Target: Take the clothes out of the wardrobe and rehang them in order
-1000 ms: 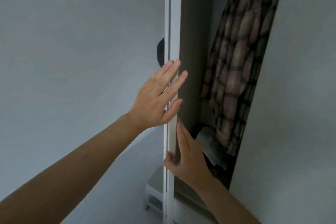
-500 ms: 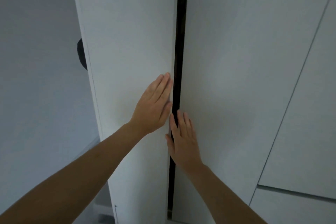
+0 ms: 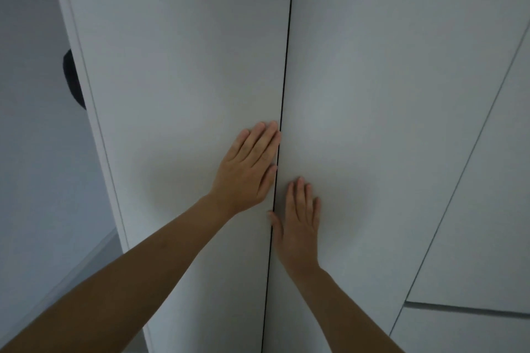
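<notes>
The white wardrobe fills the view with both doors closed; only a thin dark seam runs between the left door [image 3: 177, 71] and the right door [image 3: 387, 94]. My left hand [image 3: 246, 169] lies flat with straight fingers on the left door, its fingertips at the seam. My right hand [image 3: 298, 223] presses flat on the right door just below, thumb at the seam. The clothes inside are hidden behind the doors.
A dark round object [image 3: 73, 80] shows behind the wardrobe's left edge against the grey wall [image 3: 28, 123]. More white cabinet panels [image 3: 493, 180] stand to the right, with a lower panel [image 3: 464, 332] beneath.
The left door swung from wide open, showing a plaid shirt, to fully closed. The dark gap narrowed to a thin seam, and my right hand moved from the door edge onto the right door.
</notes>
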